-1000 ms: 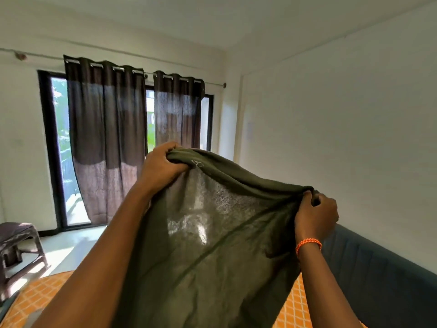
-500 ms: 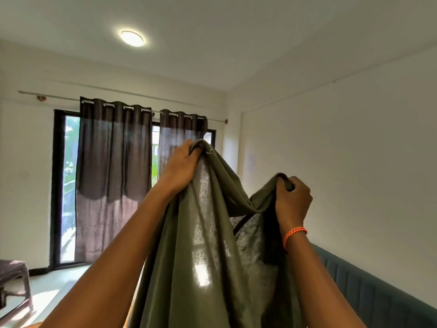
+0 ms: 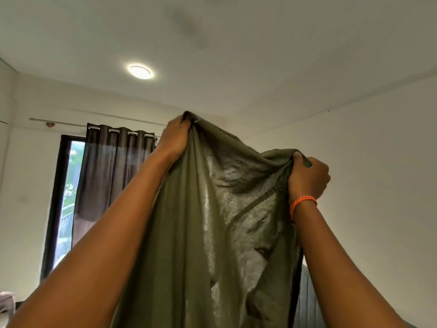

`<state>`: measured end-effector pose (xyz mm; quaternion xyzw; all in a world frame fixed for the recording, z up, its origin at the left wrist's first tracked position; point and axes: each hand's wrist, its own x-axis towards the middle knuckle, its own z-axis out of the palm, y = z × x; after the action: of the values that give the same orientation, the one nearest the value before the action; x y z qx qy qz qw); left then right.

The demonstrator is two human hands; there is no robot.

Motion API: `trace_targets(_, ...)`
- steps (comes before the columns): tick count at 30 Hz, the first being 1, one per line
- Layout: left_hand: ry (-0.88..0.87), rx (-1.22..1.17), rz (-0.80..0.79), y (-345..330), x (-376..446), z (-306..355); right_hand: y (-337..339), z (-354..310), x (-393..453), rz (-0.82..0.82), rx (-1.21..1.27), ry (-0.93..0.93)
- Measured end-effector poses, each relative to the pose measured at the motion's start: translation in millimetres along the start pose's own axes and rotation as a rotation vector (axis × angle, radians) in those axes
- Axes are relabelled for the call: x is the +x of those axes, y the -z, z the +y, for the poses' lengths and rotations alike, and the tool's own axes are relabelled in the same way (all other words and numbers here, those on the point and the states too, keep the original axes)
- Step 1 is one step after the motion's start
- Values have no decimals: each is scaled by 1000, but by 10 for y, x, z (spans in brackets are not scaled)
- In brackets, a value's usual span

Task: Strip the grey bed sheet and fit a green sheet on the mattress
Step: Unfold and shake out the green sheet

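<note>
Raised higher than half a second ago, both hands now hold the green sheet [image 3: 212, 233] up against the ceiling. Left of the sheet hangs a dark curtain [image 3: 113, 171]. Left hand [image 3: 175, 138], fingers clamped on the sheet's top edge, is uppermost; right hand [image 3: 307, 178], fingers curled round bunched fabric, sits lower.

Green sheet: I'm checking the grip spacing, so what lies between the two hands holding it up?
In the head view, only a sagging span of the green sheet runs between the left hand and the right hand.
</note>
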<state>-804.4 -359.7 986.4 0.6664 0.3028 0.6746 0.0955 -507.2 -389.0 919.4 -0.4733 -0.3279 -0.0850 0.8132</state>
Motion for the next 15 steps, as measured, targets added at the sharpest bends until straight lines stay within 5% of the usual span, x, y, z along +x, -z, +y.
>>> trace_targets(7, 321, -263, -348, -82, -530, -553, -57, -186, 78, -444, 195, 243)
trace_targets(12, 132, -159, -447, -345, -775, -403, -102, -179, -327, -833, 65, 423)
trace_targets(15, 123, -226, -588, -527, -884, -356, -168, -94, -532, -921, 34, 427)
